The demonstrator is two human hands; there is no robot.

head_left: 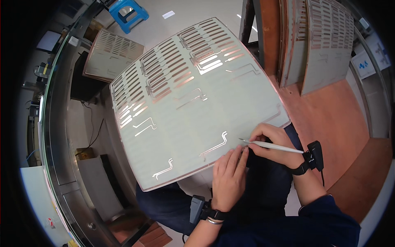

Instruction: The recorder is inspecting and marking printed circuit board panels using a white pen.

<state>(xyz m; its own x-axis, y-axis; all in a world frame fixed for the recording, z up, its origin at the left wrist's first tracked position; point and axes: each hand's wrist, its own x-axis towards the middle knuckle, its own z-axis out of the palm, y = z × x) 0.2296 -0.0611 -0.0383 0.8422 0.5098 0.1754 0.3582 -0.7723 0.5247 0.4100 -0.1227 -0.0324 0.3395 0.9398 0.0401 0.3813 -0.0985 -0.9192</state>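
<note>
A large pale circuit board panel [181, 131] with shiny copper traces lies tilted across my lap. In my right hand [273, 144] is a craft knife [276, 146] with a slim white handle, pinched between thumb and fingers. Its metal tip points left, just over the panel near the right end of the close edge. Beside it my left hand [230, 177] rests its stretched fingers on that same edge, close to a bent copper trace [216, 145]. The left thumb is hard to make out.
More panels [329, 45] lean upright at the right on a reddish-brown board surface [325, 111]. Another panel [115, 53] stands at the far left, near a blue stool [127, 14]. A glass-edged bench [55, 123] runs along the left. Black devices are strapped to both my wrists.
</note>
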